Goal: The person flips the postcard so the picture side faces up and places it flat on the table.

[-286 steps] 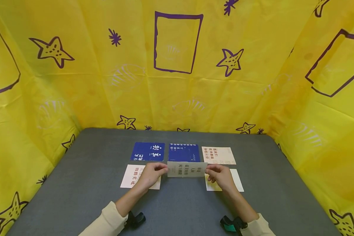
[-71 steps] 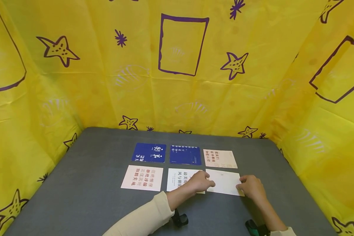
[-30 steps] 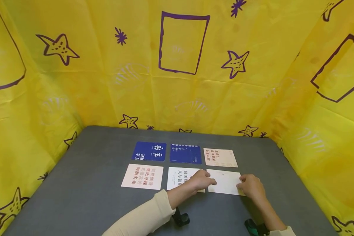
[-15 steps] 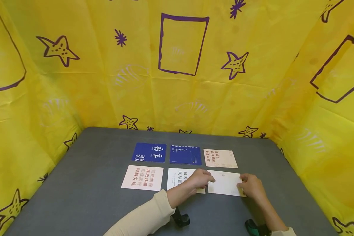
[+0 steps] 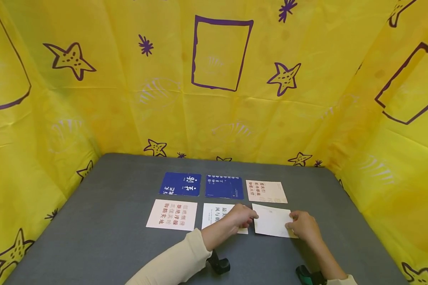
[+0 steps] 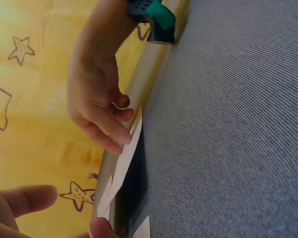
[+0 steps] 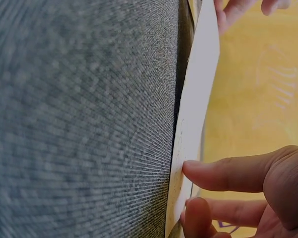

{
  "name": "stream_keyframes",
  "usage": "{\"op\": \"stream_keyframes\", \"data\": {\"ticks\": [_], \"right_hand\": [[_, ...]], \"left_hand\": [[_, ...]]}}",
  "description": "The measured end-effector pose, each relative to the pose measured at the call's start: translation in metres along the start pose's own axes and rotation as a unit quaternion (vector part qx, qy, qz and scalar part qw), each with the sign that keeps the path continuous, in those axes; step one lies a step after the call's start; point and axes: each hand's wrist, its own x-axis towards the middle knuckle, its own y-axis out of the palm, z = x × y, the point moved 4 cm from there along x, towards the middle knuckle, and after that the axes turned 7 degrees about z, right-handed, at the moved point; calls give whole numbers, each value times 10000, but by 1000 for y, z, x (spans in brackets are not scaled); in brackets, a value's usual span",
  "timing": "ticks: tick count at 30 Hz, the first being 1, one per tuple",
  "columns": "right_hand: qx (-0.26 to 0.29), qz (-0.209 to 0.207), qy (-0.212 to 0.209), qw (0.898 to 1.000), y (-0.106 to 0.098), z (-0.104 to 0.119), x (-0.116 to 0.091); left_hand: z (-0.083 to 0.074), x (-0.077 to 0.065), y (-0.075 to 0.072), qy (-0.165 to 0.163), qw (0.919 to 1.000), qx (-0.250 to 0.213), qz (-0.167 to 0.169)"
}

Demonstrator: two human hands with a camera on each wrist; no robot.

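A mostly blank white postcard (image 5: 272,222) is at the right end of the front row. It slants up from the table in the right wrist view, where its white face (image 7: 198,84) shows. My right hand (image 5: 304,225) pinches its right end, thumb on the face and fingers behind. At the left end is my left hand (image 5: 239,216), a fingertip right at the edge. Thumb and finger of that left hand (image 6: 25,213) stand apart in the left wrist view. Beneath its wrist lies a white postcard with dark characters (image 5: 213,215), partly hidden.
A pink postcard with red characters (image 5: 172,214) lies at the front left. Behind are two blue postcards (image 5: 180,184) and a cream one (image 5: 266,191). They rest on a grey table (image 5: 103,237) with yellow patterned cloth (image 5: 214,126) around it.
Earlier, both hands held up the dark-lettered postcard; it now lies in the front row's middle. Both hands have moved right to the blank postcard, whose left edge has shifted slightly right.
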Motion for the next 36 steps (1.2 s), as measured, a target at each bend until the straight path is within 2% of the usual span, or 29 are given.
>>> {"op": "stream_keyframes", "data": {"ticks": [4, 7, 13, 16, 20, 26, 32, 36], "right_hand": [[-97, -24, -29, 9999, 0, 0, 0], [-188, -57, -65, 9998, 0, 0, 0], [-237, -66, -99, 9996, 1, 0, 0], [-85, 46, -111, 9999, 1, -1, 0], [148, 249, -152, 9995, -2, -4, 1], [241, 464, -155, 9985, -8, -11, 3], [938, 658, -86, 9934, -10, -20, 2], [1591, 895, -26, 9832, -10, -29, 1]], "left_hand": [[-2, 1, -1, 434, 9965, 712, 89], [-4, 0, -2, 839, 9870, 1369, 39], [-6, -3, -1, 1360, 9695, 2040, -54], [-6, -4, 0, 1449, 9674, 2079, 4], [-6, -4, 0, 1443, 9715, 1878, 19], [-6, -3, 1, 1494, 9720, 1813, -77], [-7, -2, -1, 1506, 9703, 1882, -199], [-7, -2, -2, 1582, 9682, 1917, -295]]}}
